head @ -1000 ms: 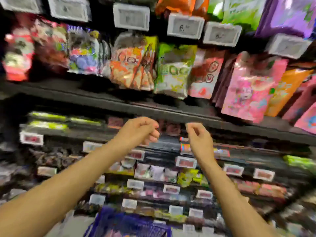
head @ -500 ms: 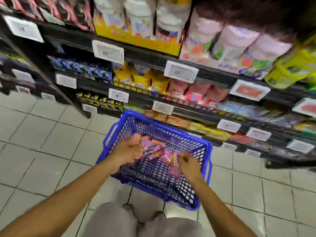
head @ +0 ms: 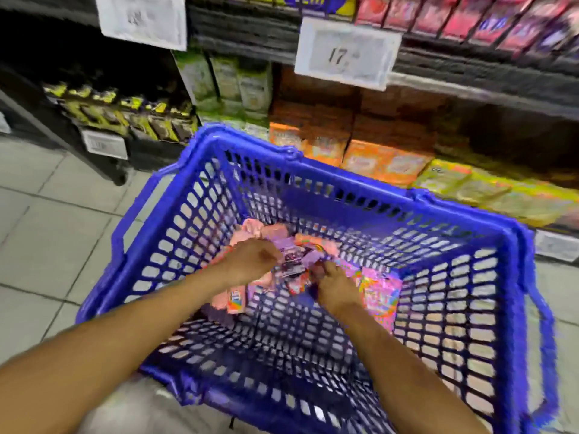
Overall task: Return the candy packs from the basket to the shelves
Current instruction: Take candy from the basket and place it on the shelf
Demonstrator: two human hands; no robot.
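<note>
The basket (head: 200, 195) came closer; my left hand (head: 250, 261) and right hand (head: 335, 286) both pinch candy packs (head: 294, 264).

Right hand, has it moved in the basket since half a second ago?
Yes. The right hand was near the basket's right side; now it reaches farther in toward the middle, at the candy packs.

A white price tag (head: 346, 53) reading 17 hangs from a shelf edge, with another, blurred tag (head: 142, 20) to its left and a smaller one (head: 105, 145) lower down. Orange boxes (head: 326, 145) sit beside green boxes (head: 235, 83). Dark yellow-marked packs (head: 125, 115) lie further left. Red packs (head: 463, 17) line the top right. Grey floor tiles (head: 53, 239) spread at left.
</note>
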